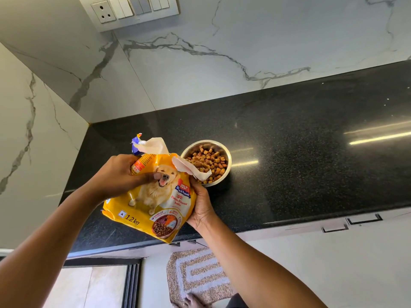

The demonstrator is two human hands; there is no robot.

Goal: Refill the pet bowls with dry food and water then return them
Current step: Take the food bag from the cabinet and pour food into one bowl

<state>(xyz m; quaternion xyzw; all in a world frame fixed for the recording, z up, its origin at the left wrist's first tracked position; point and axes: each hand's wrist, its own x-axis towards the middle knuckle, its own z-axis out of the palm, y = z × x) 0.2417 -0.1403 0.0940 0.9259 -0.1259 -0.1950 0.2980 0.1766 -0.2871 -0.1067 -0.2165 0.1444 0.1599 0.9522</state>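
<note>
— Well, what lies nearest the person?

— One bare foot (193, 301) on a single brown-and-white woven floor mat (198, 275), with white cabinet fronts (333, 258) above it under the counter edge.

— And the task's things?

— One yellow plastic bag of dry dog food (153, 203), printed with a golden dog, sits above the near part of the black speckled stone counter (311, 141). Its long axis runs from the near counter edge away towards the wall. The bottom is towards the person, and the torn mouth points away and slightly right.

— Which hand does what?

— Both are closed on it. The left hand (120, 174) grips the upper left of the bag, thumb pressed across the printed dog. The right hand (201, 206) holds the bag's right edge, palm against it, the fingers passing behind out of sight.

— And beyond the bag?

— One round steel bowl (224, 177) stands upright on the counter just right of the bag's mouth. It holds a heap of brown kibble pieces (211, 161), too many to count. A white torn flap of the bag overlaps the bowl's near-left rim.

— Farthest?

— White grey-veined marble wall (222, 30), and one white switch plate (133, 10) with a socket.
</note>
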